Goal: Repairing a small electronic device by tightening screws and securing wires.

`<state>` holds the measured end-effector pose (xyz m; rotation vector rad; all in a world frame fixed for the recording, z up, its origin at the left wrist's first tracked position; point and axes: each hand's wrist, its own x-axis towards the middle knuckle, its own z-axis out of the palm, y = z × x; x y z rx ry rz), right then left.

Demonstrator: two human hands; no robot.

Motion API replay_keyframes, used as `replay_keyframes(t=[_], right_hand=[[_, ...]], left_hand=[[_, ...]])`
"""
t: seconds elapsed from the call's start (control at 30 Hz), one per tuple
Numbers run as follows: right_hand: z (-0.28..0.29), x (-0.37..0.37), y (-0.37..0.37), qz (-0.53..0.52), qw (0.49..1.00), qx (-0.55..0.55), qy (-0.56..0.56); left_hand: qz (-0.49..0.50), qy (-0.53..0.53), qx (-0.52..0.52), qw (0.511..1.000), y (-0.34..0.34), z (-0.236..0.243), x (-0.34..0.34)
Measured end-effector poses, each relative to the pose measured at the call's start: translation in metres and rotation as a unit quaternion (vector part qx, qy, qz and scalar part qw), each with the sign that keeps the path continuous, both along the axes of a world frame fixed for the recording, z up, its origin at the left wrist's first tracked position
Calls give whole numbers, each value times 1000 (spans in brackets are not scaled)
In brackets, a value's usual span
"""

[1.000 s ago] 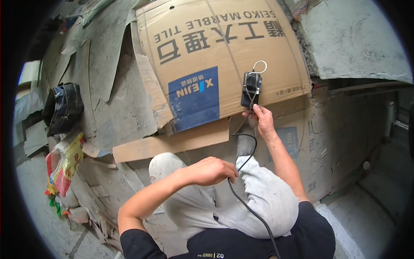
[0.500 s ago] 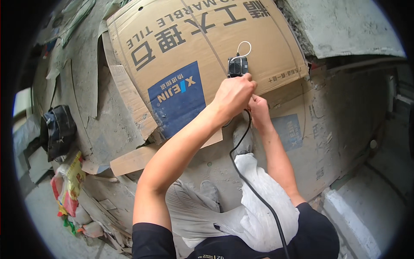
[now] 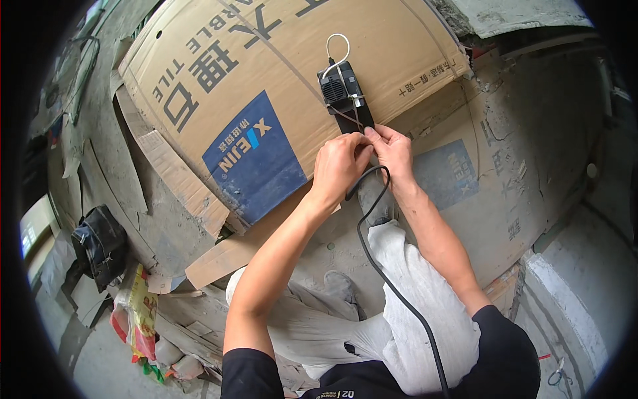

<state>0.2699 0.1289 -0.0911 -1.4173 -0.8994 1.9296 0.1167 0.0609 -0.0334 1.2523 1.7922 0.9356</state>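
Observation:
A small black device with a vent grille (image 3: 334,91) and a looped white cable (image 3: 339,41) sits on the cardboard, lashed to a flat black slab (image 3: 352,120). Thin brownish cord (image 3: 344,116) stretches from it toward my fingertips. My right hand (image 3: 393,154) pinches at the slab's near end, where the cord converges. Against it, my left hand (image 3: 337,165) has its fingers closed; whatever they hold is hidden. A black cable (image 3: 397,292) curls below my hands and runs down over my lap.
A large printed cardboard sheet (image 3: 279,73) with a blue panel lies ahead on the dusty floor. Loose cardboard strips (image 3: 219,265) edge it. On the left are a black bag (image 3: 100,246) and a yellow-red sack (image 3: 141,309). Scissors (image 3: 559,374) lie at lower right.
My left hand has drawn back to the left, uncovering more of the device and slab. Both hands' fingertips now meet at the slab's near end. The view has shifted slightly.

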Motion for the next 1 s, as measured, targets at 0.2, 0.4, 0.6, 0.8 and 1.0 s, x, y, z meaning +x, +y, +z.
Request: replay_keyframes(t=[0.2,0.4,0.6,0.8,1.0], right_hand=[[9,17,1,22,1000,-4,-1],[34,41,-10,82,989,54,-109],[70,39,-18,146,929,224,-254],[77,43,-19,162,947,182,-209],[79,62,-20,186,962,72,-188]], left_hand=[[-4,-73,-94,993,-1,9,5],[46,-167,-180,968,7,17,15],[41,-180,-219,958,10,18,19],[134,-415,-236,868,3,-1,18],[134,-484,-231,833,1,-8,13]])
